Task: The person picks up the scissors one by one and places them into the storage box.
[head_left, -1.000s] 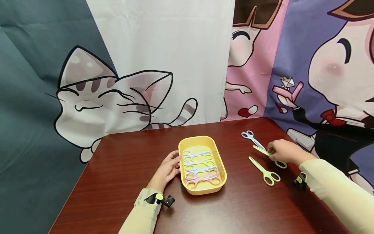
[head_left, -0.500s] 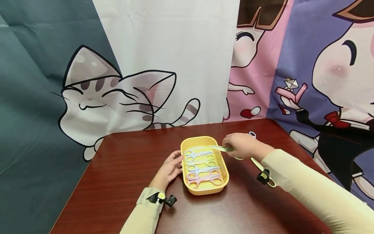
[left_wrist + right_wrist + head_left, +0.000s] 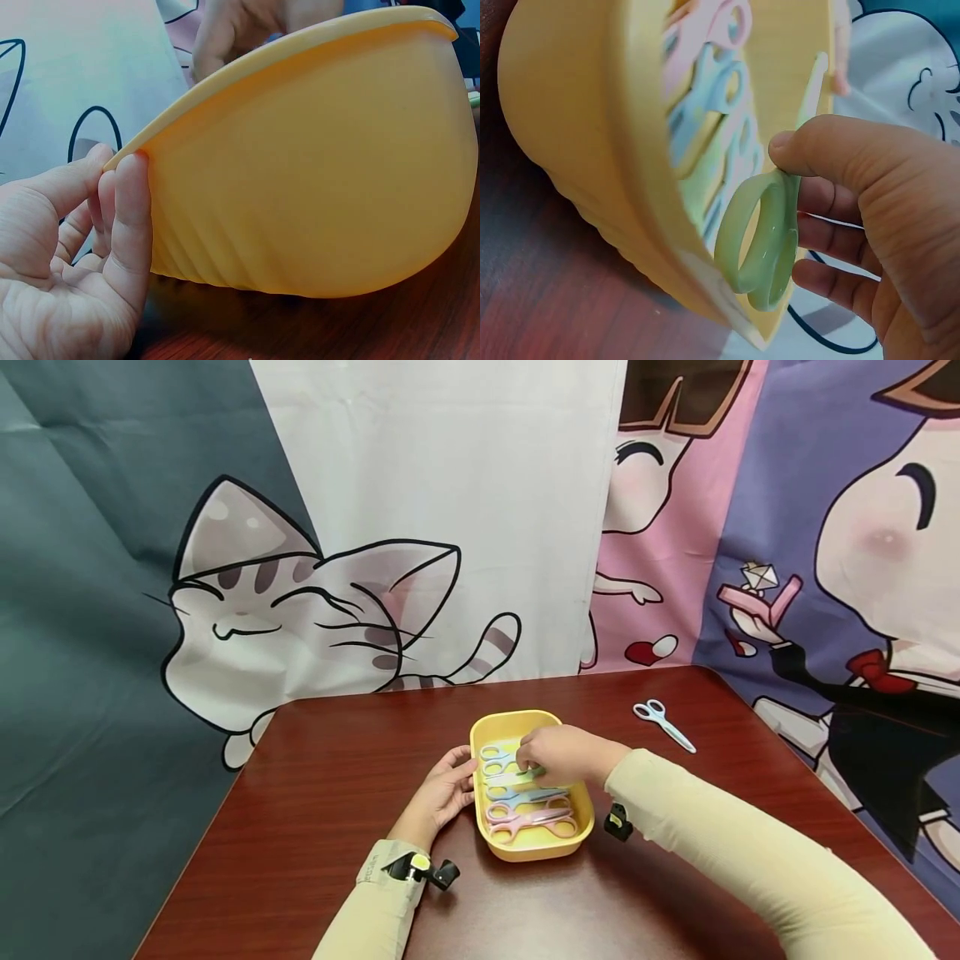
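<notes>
My left hand [image 3: 438, 789] grips the left rim of a yellow tray [image 3: 540, 855], its thumb at the rim and its fingers against the outer wall. Inside the tray lie several scissors in a column, among them pink scissors [image 3: 558, 828] at the near end and blue scissors [image 3: 498, 796] in the middle. Over the tray, my right hand [image 3: 566, 756] pinches green scissors [image 3: 782, 199] near the pivot. In the right wrist view their handle loops hang by the rim and the blades point away. The right hand hides part of the tray's contents.
Light blue scissors [image 3: 663, 725] lie on the dark red table [image 3: 360, 735], right of the tray. My right sleeve [image 3: 720, 827] crosses the table's right side and hides what is beneath. A cartoon-printed cloth [image 3: 465, 460] hangs behind the table.
My right hand has taken hold of green scissors on the table's right side and carried them left over the tray. The left hand has stayed at the tray's rim.
</notes>
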Demonstrator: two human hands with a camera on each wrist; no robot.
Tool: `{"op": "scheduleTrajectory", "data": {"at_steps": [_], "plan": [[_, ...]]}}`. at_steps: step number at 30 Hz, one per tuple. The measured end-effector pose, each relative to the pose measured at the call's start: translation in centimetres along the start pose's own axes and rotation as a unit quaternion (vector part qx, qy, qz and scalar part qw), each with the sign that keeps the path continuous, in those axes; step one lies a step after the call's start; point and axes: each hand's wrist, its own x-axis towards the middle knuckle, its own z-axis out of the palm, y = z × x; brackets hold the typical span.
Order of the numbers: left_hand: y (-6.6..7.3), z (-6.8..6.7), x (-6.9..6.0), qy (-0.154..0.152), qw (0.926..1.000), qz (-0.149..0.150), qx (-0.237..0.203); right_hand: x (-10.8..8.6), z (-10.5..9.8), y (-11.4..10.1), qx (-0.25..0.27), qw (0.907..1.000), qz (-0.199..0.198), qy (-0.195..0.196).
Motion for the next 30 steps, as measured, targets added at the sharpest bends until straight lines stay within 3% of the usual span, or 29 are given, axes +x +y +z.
{"op": "scheduleTrajectory", "data": {"at_steps": [4,11,30], "plan": [[0.1,0.1,-0.1,-0.001,1.0,0.0,-0.005,0.6,1.1,0.0,0.007,0.9998,-0.007,-0.017],[0.1,0.0,0.0,-0.01,0.9999,-0.001,-0.006,1.1,2.2,-0.2,0.017,0.9985,0.019,-0.049],[0.0,-0.1,0.0,-0.022,0.9997,-0.003,-0.009,0.9,3.4,-0.6,0.024,0.9971,0.036,-0.063]]}}
